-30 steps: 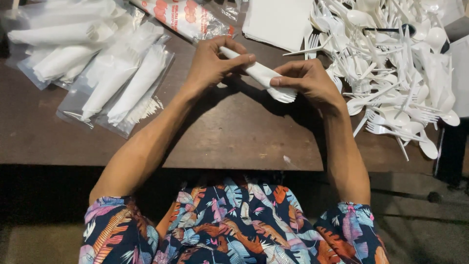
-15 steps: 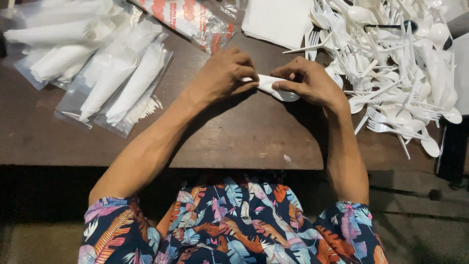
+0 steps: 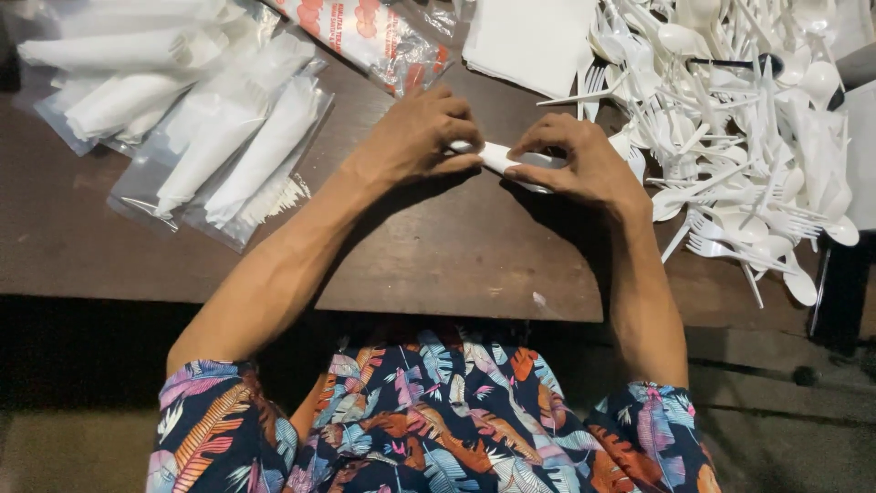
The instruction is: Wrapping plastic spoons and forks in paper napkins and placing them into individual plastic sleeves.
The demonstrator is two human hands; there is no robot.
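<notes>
Both hands meet over the dark wooden table (image 3: 438,265). My left hand (image 3: 415,137) and my right hand (image 3: 575,164) each pinch an end of a small white bundle (image 3: 500,157), which looks like plastic cutlery rolled in a white napkin. Only the bundle's middle shows between my fingers. It lies low, close to the tabletop.
A heap of loose white plastic spoons and forks (image 3: 739,119) covers the right side. Clear bags holding wrapped white bundles (image 3: 210,137) lie at the left. A stack of white napkins (image 3: 534,41) and a red-printed plastic packet (image 3: 365,36) sit at the back.
My hands have drawn closer together and lowered toward the table. The white bundle, long and visible a second ago, is now mostly hidden under my fingers.
</notes>
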